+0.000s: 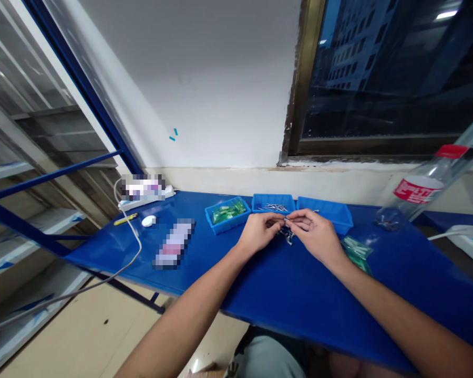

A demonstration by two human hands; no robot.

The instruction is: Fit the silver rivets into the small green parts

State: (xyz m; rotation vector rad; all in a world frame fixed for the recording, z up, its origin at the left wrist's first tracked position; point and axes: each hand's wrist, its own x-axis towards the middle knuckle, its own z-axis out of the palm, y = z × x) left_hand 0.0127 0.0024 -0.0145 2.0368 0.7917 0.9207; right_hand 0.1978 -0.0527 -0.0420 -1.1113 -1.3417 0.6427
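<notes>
Pinched thumb-to-finger, my left hand and right hand meet over the blue surface, a small metal piece held between their fingertips; it is too small for me to tell its exact kind. Just beneath it, partly hidden by my fingers, lie loose metal fasteners. Beyond my hands stand three blue trays: the left tray holds green packets, the middle tray long thin metal pins, and the right tray sits just beside it. Near my right forearm lies a green packet.
</notes>
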